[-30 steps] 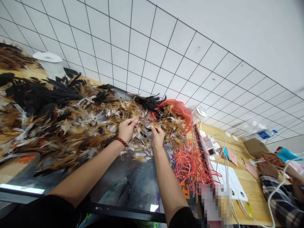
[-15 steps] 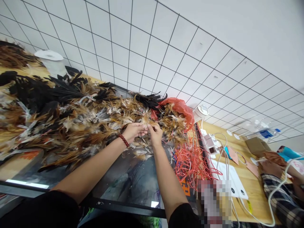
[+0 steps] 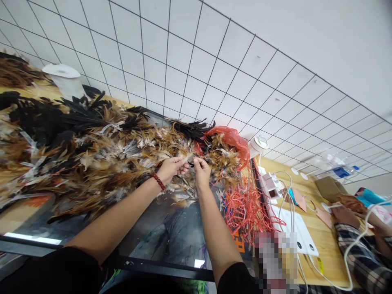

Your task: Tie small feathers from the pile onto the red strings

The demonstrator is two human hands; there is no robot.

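Note:
My left hand [image 3: 170, 170], with a red bead bracelet [image 3: 158, 181] at the wrist, is closed in a pinch on a small pale feather [image 3: 185, 155]. Just to its right, my right hand [image 3: 201, 171] has thumb and forefinger pressed together; what sits between them is too small to make out. A narrow gap parts the two hands. Both are over the near right of a wide heap of brown and cream feathers [image 3: 122, 163]. A few loose feathers [image 3: 183, 201] lie on the dark glass tabletop [image 3: 147, 228] below my hands.
Black feathers [image 3: 39, 118] lie at the left, near a white spool [image 3: 63, 77]. A red plastic bag [image 3: 234, 141] and tangled red cords [image 3: 245, 204] are at the right. Beyond are a white power strip [image 3: 294, 228] and a co-worker's plaid sleeve [image 3: 355, 249]. A wire grid [image 3: 183, 56] stands behind.
My hands have drawn slightly apart; the right one has moved a little to the right of the left. The view has shifted slightly.

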